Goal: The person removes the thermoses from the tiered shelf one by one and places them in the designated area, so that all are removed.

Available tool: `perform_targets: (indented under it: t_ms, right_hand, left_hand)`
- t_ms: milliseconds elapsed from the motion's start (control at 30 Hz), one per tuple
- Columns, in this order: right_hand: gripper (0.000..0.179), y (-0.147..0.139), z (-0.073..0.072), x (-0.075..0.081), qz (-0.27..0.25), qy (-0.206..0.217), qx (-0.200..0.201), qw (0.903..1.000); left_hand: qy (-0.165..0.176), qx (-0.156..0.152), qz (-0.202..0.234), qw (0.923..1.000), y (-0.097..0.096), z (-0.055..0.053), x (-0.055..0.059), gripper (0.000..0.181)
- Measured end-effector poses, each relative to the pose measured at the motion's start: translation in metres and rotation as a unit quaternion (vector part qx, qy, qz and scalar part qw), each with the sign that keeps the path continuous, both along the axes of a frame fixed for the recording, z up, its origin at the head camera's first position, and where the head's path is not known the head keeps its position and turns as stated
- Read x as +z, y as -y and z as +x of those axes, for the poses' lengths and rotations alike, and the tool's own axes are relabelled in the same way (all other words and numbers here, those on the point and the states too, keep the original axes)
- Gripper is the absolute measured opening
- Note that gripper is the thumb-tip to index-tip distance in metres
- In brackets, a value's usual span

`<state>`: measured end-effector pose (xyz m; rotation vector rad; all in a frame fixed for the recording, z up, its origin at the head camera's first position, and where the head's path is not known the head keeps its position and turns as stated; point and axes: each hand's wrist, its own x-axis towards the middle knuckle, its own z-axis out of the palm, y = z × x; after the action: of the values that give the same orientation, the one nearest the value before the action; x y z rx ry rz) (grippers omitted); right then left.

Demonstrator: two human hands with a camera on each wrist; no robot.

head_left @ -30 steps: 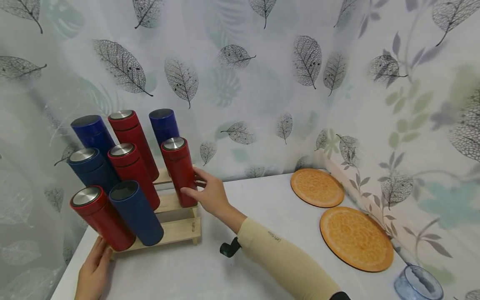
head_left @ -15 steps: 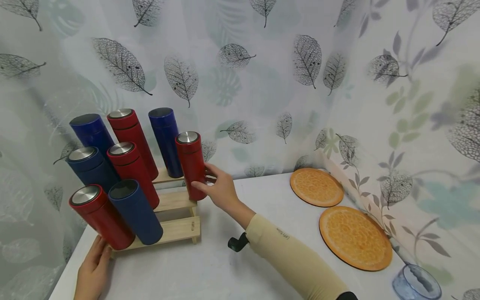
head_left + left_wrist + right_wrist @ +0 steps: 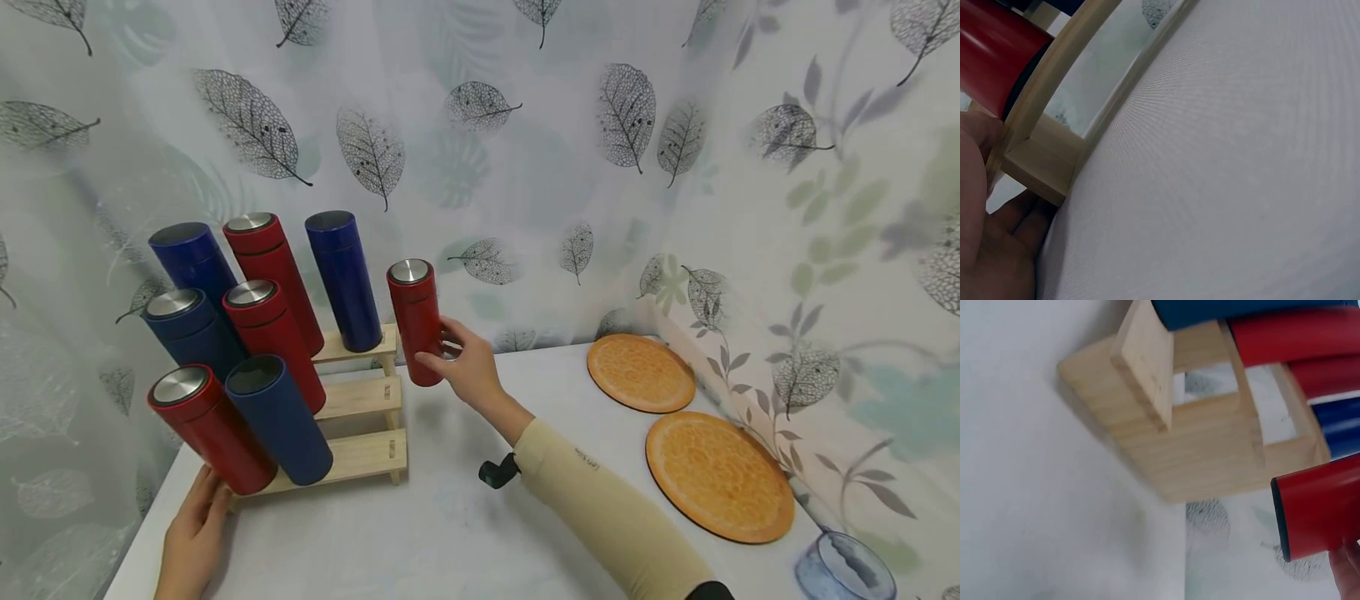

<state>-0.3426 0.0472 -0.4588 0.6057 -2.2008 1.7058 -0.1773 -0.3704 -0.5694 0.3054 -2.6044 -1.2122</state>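
Note:
My right hand (image 3: 474, 367) grips a red thermos flask (image 3: 416, 321) with a steel lid, held off the rack to its right. The flask's lower end (image 3: 1316, 509) shows in the right wrist view, with its dark base apart from the rack. At the front left corner of the wooden three-step rack (image 3: 367, 457), my left hand (image 3: 193, 533) holds the rack's end. The left wrist view has the thumb beside the shelf edge and fingers (image 3: 1029, 228) below it. Closest to that hand stands another red flask (image 3: 217, 433), with a blue flask (image 3: 281, 421) next to it.
More flasks fill the rack's left side, including a red one (image 3: 277, 342) on the middle step and a blue one (image 3: 345, 283) at the back. Two round orange mats (image 3: 718, 475) lie on the right of the white table, with a clear bowl (image 3: 843, 567) near the edge.
The red flask in my right hand has come off the middle step and moved right, past the rack's end. My left hand stays at the rack's corner.

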Motion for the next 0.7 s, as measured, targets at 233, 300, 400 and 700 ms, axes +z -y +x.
perform_targets:
  t_ms: [233, 300, 400, 700]
  right_hand:
    - [0.063, -0.011, -0.013, -0.016, -0.001, 0.013, -0.024, 0.9996]
    - [0.063, -0.013, -0.015, -0.023, 0.002, 0.021, -0.034, 0.9992]
    - [0.064, -0.017, -0.019, -0.034, 0.007, 0.028, -0.051, 0.9983]
    - [0.068, -0.026, -0.028, -0.058, -0.001, 0.056, -0.092, 0.9942]
  left_hand:
    - [0.000, 0.005, 0.002, 1.0000, 0.001, 0.000, -0.001, 0.063]
    - [0.007, 0.008, 0.000, 0.9999, 0.001, 0.001, -0.001, 0.063]
    - [0.013, 0.009, -0.002, 0.9999, 0.001, 0.001, 0.000, 0.064]
    - [0.021, 0.010, -0.006, 0.9997, 0.000, -0.001, 0.002, 0.066]
